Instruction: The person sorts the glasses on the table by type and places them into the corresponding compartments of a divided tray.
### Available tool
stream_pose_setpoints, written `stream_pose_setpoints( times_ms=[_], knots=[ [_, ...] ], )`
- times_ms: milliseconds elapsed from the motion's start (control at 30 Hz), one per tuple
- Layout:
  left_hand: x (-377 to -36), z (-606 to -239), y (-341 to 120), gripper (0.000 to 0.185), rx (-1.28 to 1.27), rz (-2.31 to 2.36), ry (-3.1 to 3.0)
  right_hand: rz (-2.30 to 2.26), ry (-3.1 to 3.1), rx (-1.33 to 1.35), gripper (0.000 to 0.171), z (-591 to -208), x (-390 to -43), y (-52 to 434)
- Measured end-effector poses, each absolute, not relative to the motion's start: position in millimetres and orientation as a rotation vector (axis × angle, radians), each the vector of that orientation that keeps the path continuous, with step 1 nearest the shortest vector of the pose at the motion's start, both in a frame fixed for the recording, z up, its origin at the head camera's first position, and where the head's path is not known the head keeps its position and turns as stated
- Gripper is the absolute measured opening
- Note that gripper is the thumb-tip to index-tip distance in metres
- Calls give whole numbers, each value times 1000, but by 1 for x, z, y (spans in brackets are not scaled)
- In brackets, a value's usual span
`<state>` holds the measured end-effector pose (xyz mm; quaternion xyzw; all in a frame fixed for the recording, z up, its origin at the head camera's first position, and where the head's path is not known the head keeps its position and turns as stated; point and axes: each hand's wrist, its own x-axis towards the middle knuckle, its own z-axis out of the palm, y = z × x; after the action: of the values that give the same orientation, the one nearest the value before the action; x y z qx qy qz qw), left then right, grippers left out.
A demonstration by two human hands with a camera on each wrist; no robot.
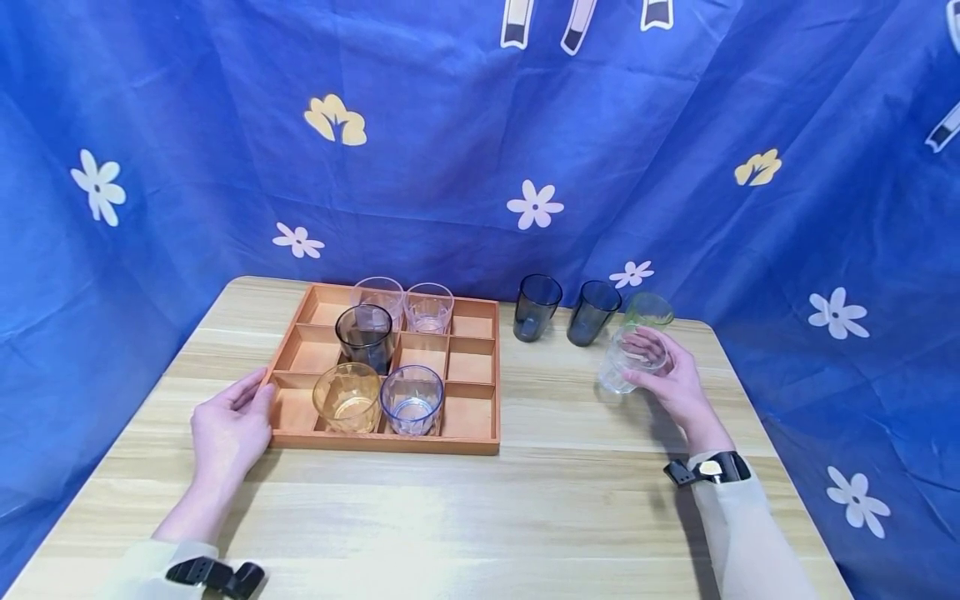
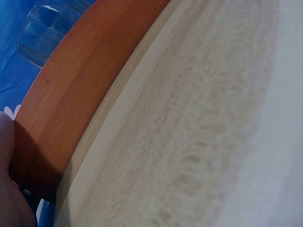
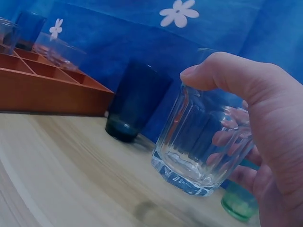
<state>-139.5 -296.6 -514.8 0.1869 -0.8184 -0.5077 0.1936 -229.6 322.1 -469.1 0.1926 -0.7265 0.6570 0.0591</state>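
Observation:
My right hand (image 1: 672, 379) grips a clear drinking glass (image 3: 201, 137), thumb on the near side and fingers round the far side. In the right wrist view its faceted base appears raised from the table. My left hand (image 1: 231, 425) holds the left edge of a wooden compartment tray (image 1: 420, 445) near its front corner; most of that hand is outside the left wrist view. In the tray stand an amber glass (image 1: 347, 400), a blue-rimmed clear glass (image 1: 412, 402), a dark grey glass (image 1: 365, 335) and two pale clear glasses (image 1: 429, 310) at the back.
Two dark tumblers (image 1: 537, 308) stand right of the tray, near the table's back edge. A green-tinted glass (image 1: 649, 308) is behind the gripped one, partly hidden. A blue patterned cloth (image 1: 450, 150) hangs behind the wood-grain table (image 1: 420, 517).

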Motion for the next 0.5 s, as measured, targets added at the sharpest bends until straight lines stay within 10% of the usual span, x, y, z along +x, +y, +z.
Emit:
stream_pose_setpoints(
  times_ms=[500],
  knots=[
    [-139,-516,-298,37,512,-1415,-2308,2024,-2146,757,80,-455,-236,274]
  ],
)
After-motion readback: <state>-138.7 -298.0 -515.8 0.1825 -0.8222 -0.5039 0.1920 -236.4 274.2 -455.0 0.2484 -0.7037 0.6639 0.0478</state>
